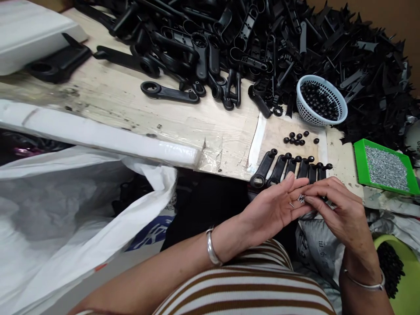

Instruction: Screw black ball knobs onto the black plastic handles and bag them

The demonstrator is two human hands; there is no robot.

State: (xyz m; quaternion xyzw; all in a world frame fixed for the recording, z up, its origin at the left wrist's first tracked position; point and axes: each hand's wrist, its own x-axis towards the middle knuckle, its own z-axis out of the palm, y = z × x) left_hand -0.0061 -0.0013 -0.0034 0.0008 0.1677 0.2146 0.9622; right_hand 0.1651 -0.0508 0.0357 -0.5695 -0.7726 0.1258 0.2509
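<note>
Your left hand [274, 205] lay palm-up, cupping small silver metal screws [300, 199]; your right hand [337, 210] pinched at them. At twelve o'clock sat a row of black plastic handles [288, 168], farther a white mesh basket [306, 113].

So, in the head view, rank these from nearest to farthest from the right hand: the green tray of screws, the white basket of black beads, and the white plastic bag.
1. Green tray: just up and to the right of the right hand.
2. White basket: farther up the table, beside the black parts pile.
3. White plastic bag: far left, below the table edge.
</note>
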